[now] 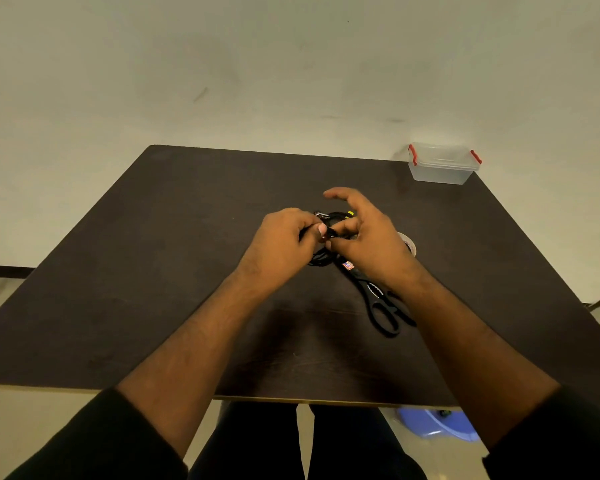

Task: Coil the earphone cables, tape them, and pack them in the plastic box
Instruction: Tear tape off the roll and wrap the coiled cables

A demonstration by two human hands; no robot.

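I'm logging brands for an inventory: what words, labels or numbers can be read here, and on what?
Nothing is readable.
Scissors: a small red, white and blue sticker near the blades, too small and blurred to read.
Tape roll: mostly hidden behind the right hand, no print legible.
Plastic box: no print visible.

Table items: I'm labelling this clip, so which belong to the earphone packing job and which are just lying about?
Job: earphone cables in both hands, left hand, right hand, tape roll, scissors, plastic box.
Lying about: blue object on the floor under the table.
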